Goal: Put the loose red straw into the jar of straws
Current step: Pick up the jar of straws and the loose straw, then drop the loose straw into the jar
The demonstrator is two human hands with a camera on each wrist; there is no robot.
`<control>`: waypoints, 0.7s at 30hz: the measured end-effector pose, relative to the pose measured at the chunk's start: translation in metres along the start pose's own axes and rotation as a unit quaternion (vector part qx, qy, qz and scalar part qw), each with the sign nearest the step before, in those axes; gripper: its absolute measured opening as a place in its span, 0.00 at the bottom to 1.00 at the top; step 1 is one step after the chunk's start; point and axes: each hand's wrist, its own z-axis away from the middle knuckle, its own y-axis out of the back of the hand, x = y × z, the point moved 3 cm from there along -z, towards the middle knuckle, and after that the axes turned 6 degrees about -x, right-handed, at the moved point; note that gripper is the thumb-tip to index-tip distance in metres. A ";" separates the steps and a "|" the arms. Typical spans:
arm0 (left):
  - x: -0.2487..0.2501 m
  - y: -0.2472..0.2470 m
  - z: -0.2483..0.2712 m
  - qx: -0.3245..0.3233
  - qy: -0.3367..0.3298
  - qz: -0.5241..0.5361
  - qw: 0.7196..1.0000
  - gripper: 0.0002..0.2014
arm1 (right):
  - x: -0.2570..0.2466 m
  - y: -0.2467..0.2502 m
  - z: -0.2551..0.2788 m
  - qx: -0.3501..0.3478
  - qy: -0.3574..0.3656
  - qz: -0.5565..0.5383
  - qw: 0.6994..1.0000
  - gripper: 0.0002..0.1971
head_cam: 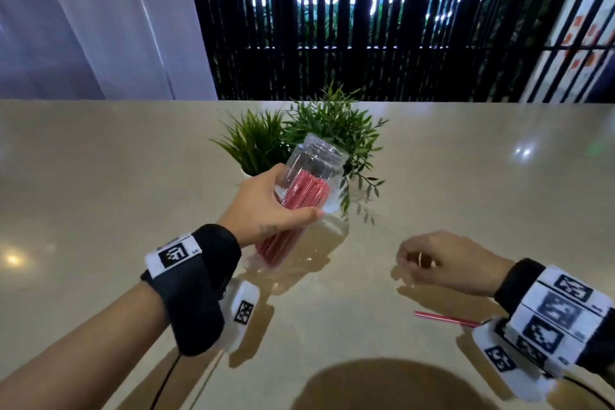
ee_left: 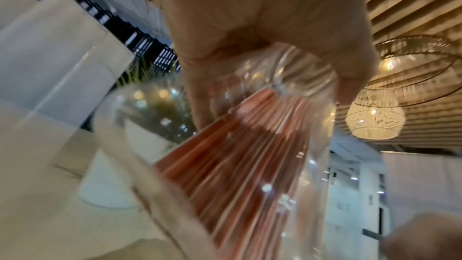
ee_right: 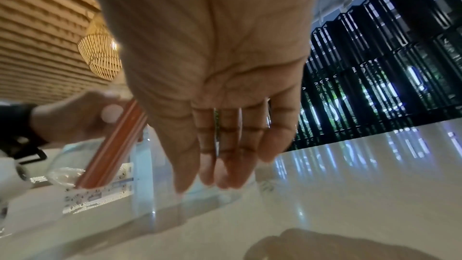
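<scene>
My left hand (head_cam: 283,196) grips a clear jar (head_cam: 316,163) around its middle. The jar is tilted, mouth up and away toward the plants, and its base is low by the table (head_cam: 100,176). A bundle of red straws (head_cam: 299,193) fills it, seen close and blurred in the left wrist view as straws (ee_left: 237,165) inside the jar (ee_left: 287,78). The loose red straw (head_cam: 446,318) lies flat on the table, partly hidden under my right wrist. My right hand (head_cam: 416,260) hovers palm down to the right of the jar; its fingers (ee_right: 230,155) are straight and hold nothing.
Two small green plants (head_cam: 256,143) (head_cam: 336,123) stand right behind the jar, the left one in a white pot (ee_left: 107,181). The table's far edge (head_cam: 466,102) meets a black slatted screen. A round shadow falls on the near edge.
</scene>
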 end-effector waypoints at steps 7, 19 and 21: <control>0.035 -0.052 0.007 0.007 -0.020 0.061 0.998 0.32 | 0.042 -0.031 0.018 -0.112 -0.118 0.055 0.985 0.07; 0.058 -0.089 0.003 0.013 -0.021 0.093 0.995 0.32 | 0.052 -0.042 0.027 -0.083 -0.160 0.090 0.979 0.15; 0.058 -0.092 0.004 0.015 -0.017 0.093 0.995 0.31 | 0.054 -0.045 0.026 -0.098 -0.161 0.099 0.977 0.08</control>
